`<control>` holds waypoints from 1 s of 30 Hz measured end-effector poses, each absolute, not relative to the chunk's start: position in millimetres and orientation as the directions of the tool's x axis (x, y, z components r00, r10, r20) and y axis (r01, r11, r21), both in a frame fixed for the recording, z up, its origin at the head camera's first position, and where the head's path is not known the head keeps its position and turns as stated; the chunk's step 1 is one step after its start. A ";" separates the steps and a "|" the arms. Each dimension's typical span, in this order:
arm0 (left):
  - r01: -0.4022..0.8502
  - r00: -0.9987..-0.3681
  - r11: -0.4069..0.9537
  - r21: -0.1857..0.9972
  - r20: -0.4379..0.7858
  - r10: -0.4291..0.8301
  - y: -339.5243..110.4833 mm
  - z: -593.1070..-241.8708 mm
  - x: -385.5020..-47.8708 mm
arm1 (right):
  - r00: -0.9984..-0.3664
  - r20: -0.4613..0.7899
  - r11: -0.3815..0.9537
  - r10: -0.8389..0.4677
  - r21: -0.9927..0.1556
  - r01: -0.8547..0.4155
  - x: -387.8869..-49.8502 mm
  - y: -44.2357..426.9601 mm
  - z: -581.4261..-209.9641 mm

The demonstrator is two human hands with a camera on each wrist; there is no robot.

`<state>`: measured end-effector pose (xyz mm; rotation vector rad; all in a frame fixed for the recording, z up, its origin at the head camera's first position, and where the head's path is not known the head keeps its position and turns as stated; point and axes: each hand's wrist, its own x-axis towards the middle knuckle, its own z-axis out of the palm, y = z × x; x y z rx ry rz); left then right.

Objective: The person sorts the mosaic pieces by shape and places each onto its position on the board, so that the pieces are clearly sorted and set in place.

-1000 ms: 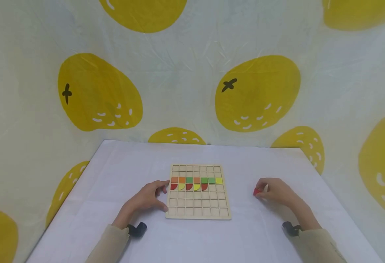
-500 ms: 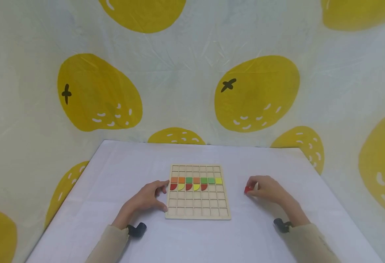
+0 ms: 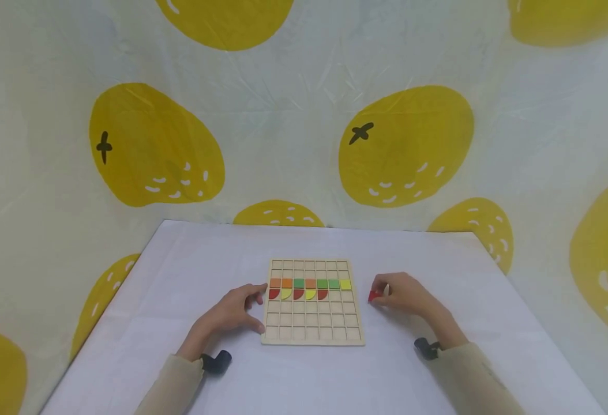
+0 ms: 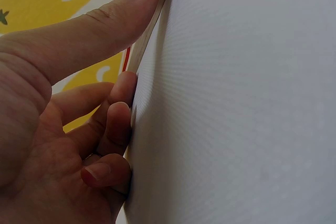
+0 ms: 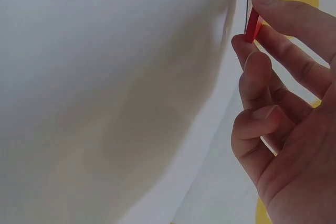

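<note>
A pale wooden grid board [image 3: 312,320] lies flat on the white-covered table. One row of its cells holds orange, green and yellow square tiles [image 3: 311,283]; the row nearer me has red and yellow quarter-round tiles [image 3: 298,294] in its left part. My left hand [image 3: 233,311] rests at the board's left side, thumb and index finger spread and touching its edge [image 4: 149,30]. Just right of the board, my right hand [image 3: 405,293] pinches a small red tile [image 5: 253,22] between thumb and fingers, slightly above the table. Its full outline is partly hidden by the fingertips.
The white tabletop [image 3: 221,248] surrounds the board and ends at a back edge. Behind it hangs a pale curtain [image 3: 283,144] printed with large yellow fruit. A dark wrist camera [image 3: 218,362] sits on the left wrist and another camera [image 3: 426,349] on the right.
My right hand has moved left toward the board, carrying the red tile in its pinch. The left hand and the board have stayed in place.
</note>
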<state>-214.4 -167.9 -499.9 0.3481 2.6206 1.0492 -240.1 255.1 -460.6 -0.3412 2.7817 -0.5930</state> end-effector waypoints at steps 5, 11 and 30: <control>0.118 -0.927 0.706 0.699 -0.177 0.331 -168.0 -499.9 -214.5 | -0.924 -0.201 0.879 -0.324 -0.426 -0.216 -244.2 246.2 -461.1; 0.106 -0.927 0.703 0.703 -0.186 0.326 -167.4 -498.9 -214.8 | -0.913 -0.184 0.866 -0.365 -0.427 -0.260 -248.3 235.1 -460.0; 0.096 -0.929 0.703 0.705 -0.190 0.317 -167.6 -500.0 -215.5 | -0.890 -0.170 0.857 -0.423 -0.393 -0.332 -256.0 199.5 -454.5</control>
